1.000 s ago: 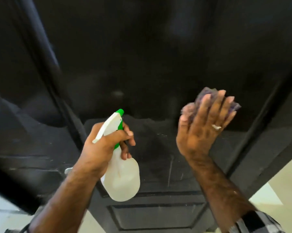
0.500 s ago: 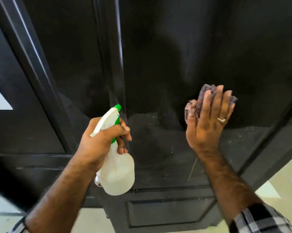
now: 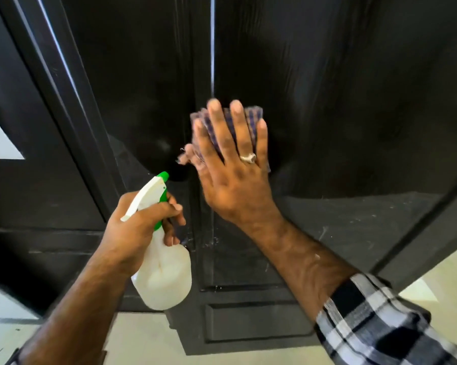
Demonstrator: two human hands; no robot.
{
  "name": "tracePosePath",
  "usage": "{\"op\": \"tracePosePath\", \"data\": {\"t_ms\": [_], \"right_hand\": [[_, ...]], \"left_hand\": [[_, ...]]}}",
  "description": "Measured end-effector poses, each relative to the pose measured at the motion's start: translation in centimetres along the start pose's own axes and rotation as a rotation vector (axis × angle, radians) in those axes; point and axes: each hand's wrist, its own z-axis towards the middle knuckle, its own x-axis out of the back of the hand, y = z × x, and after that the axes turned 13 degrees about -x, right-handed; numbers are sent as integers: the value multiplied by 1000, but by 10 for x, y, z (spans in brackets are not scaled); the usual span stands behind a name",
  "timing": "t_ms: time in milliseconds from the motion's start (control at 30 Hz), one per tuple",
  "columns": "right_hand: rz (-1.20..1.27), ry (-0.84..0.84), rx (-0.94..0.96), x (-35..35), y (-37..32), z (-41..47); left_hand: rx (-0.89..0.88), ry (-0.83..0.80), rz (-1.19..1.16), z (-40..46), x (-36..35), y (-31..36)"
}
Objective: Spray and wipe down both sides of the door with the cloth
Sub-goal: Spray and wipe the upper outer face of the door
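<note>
Under the spread fingers (image 3: 234, 133) of the right hand (image 3: 232, 169) lies the cloth (image 3: 252, 119), a checked purple rag, pressed flat against the dark door (image 3: 340, 101); the fingers are straight and fanned, with cloth showing between them, past their tips and a frayed corner poking out by the thumb. A ring (image 3: 249, 158) sits on one of those fingers. Behind the cloth the door panel is glossy black, and a thin bright seam runs straight up from just above the fingertips. Below the wrist a duller, scuffed stretch of the door carries pale flecks and scratches. Down the forearm comes a black-and-white checked sleeve (image 3: 374, 325). To the thumb side of that hand, lower and just apart from it, the left hand (image 3: 140, 225) grips the neck of a spray bottle (image 3: 164, 275), its fingers curled round under the green trigger and the thumb folded over the white head; the green nozzle points up toward the door near the cloth's frayed corner. The translucent white body hangs below the fist. Beneath both arms a pale floor (image 3: 143, 338) shows under the door's lower panels.
</note>
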Motion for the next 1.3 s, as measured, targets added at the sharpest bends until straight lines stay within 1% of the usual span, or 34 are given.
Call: {"op": "tracePosePath", "data": {"t_ms": [67,133,200,267,300,333,367,433,467,500,533,567,667,700,733,767,833,867,900,933,967,1067,1100,1133,1167,1200,1300], "right_hand": [[-7,-26,19,-4,-13,8],[-43,-60,85,-8,-8,-6],[-83,-90,221,-8,14,-29],[-130,-115,427,-1,39,-36],[-144,-122,486,3,48,-33],[-137,-98,488,4,48,-23],[-126,-55,424,4,43,-14],[-110,35,220,-1,18,-2],[-108,37,154,-5,7,-3],[-110,19,134,-9,-1,-10],[-112,-7,155,-12,0,-20],[-109,-34,218,-13,6,-32],[-115,-154,535,-1,45,-43],[-129,-179,588,3,53,-37],[-143,-165,581,5,53,-27],[-156,-112,517,5,49,-16],[-138,30,329,3,25,6],[-94,69,268,2,9,14],[-40,74,238,0,-9,19],[4,44,246,-4,-25,22],[18,-15,302,-10,-38,20],[-47,-286,662,-29,-42,-17],[-73,-349,748,-32,-32,-27],[-61,-377,784,-30,-22,-29],[-28,-380,777,-27,-20,-20],[2,-365,715,-23,-21,-8],[60,-166,411,-15,-48,37]], "left_hand": [[-28,23,-30,0,-6,0],[-49,34,-54,0,-10,1],[-29,30,-63,1,-6,2],[-37,-40,-65,2,0,5],[-50,-75,-63,2,1,6],[-64,-87,-57,2,6,8],[-64,-86,-48,2,8,10],[-46,-77,-35,1,14,8],[-34,-71,-35,1,17,5],[-20,-56,-32,1,20,3],[-1,-36,-31,0,23,1],[13,-13,-29,-1,27,0],[47,28,-25,-5,34,-5],[61,48,-24,-6,35,-7],[73,67,-20,-6,37,-9],[83,83,-15,-6,40,-12],[96,105,-12,-8,44,-15],[91,107,-15,-8,46,-15],[79,104,-22,-10,47,-15],[63,107,-25,-11,48,-13],[48,124,-32,-12,49,-12],[48,189,-54,-16,55,-9],[36,185,-39,-17,60,-8],[27,174,-20,-20,65,-6],[18,176,-5,-23,75,-6],[17,182,9,-26,82,-5],[45,227,51,-32,97,-8]]}}
